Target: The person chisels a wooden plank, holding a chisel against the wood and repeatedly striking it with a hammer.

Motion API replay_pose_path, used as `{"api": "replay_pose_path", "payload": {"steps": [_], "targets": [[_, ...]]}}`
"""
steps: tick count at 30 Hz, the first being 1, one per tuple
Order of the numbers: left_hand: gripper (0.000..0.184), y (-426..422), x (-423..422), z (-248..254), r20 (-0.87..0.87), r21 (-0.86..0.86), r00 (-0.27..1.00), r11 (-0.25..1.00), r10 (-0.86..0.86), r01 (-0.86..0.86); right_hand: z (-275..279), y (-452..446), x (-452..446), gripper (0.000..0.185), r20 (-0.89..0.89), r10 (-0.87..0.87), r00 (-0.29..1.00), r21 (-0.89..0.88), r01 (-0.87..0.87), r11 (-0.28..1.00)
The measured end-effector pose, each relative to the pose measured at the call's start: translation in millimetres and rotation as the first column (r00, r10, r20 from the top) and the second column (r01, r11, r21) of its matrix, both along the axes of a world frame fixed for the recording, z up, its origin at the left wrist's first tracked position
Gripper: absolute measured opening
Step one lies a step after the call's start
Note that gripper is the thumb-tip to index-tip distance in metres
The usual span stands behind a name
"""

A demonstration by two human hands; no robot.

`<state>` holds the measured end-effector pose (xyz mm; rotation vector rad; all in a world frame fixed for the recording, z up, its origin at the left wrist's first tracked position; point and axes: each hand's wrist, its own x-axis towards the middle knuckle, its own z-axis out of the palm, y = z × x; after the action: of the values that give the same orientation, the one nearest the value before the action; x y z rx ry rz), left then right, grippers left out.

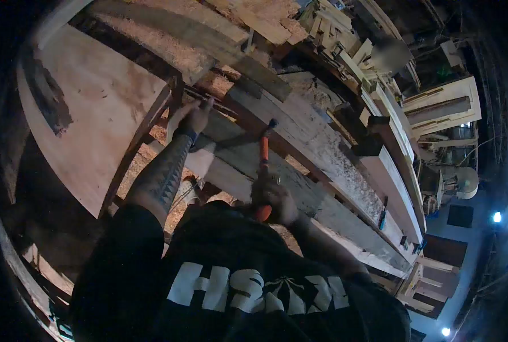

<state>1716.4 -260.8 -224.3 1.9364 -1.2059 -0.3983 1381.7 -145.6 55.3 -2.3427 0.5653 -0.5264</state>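
Observation:
My right hand [272, 199] is wrapped round the orange handle of a hammer [264, 149], whose dark head points up and away from me over the long planks [305, 131]. To its left, my left hand [195, 118] reaches out beside the dark frame edge of a large wooden panel [94, 97]. The fingers of that hand look partly bent near the dark wood, and whether something thin is held between them is too small and dim to tell. A dark band circles my left wrist.
Wood shavings [140, 31] lie around the planks. Scrap wood pieces [328, 23] are piled at the top right. A wooden frame [445, 107] stands at the right. A screwdriver-like tool [383, 214] rests on the timber.

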Motion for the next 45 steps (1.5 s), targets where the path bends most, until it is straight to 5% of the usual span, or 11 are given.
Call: {"api": "replay_pose_path", "payload": {"steps": [5, 11, 15, 16, 18, 20, 23, 25, 29, 36, 45], "targets": [[0.061, 15, 1, 84, -0.178, 0.125, 0.984, 0.991, -0.019, 0.042, -23, 49, -34, 0.021, -0.004, -0.268, 0.963, 0.688, 0.197, 0.698], [0.052, 17, -4, 83, -0.288, 0.001, 0.958, 1.0, -0.015, 0.016, -40, 61, -1, 0.013, 0.097, -0.474, 0.875, 0.574, 0.34, 0.745], [0.055, 27, -9, 95, 0.199, -0.265, 0.975, 0.952, -0.101, 0.153, -5, 38, 13, 0.022, 0.348, -0.393, 0.851, 0.31, 0.291, 0.905], [0.054, 36, -13, 97, 0.393, -0.309, 0.906, 0.905, -0.158, 0.292, 3, 29, 11, 0.026, 0.45, -0.232, 0.862, 0.053, 0.233, 0.971], [0.039, 80, -42, 85, -0.085, -0.262, 0.673, 0.668, -0.735, 0.697, -11, 30, 9, 0.031, 0.415, -0.266, 0.87, 0.052, 0.269, 0.962], [0.036, 114, -65, 51, -0.626, -0.388, 0.096, 0.416, -0.774, 0.822, -15, 36, 8, 0.032, 0.37, -0.271, 0.889, 0.087, 0.258, 0.962], [0.038, 125, -70, 20, -0.183, -0.202, -0.012, 0.025, -0.983, 0.979, -6, 19, 15, 0.026, 0.406, -0.219, 0.887, 0.08, 0.204, 0.976], [0.04, 143, -79, 15, -0.174, -0.031, 0.003, 0.009, -0.985, 0.999, 8, -3, 23, 0.021, 0.538, -0.167, 0.826, -0.003, 0.2, 0.98], [0.041, 139, -87, 106, -0.521, 0.274, 0.322, 0.203, -0.791, 0.94, 25, -44, 39, 0.017, 0.561, -0.617, 0.551, 0.533, 0.329, 0.779], [0.045, 125, -78, 98, -0.45, 0.307, 0.304, 0.174, -0.84, 0.936, 36, -77, 35, 0.018, 0.549, -0.374, 0.748, 0.349, 0.201, 0.915], [0.052, 30, -88, 191, 0.491, 0.083, 0.396, 0.494, -0.776, 0.865, 41, -62, 20, 0.012, 0.448, -0.411, 0.794, 0.365, 0.257, 0.895]]}}
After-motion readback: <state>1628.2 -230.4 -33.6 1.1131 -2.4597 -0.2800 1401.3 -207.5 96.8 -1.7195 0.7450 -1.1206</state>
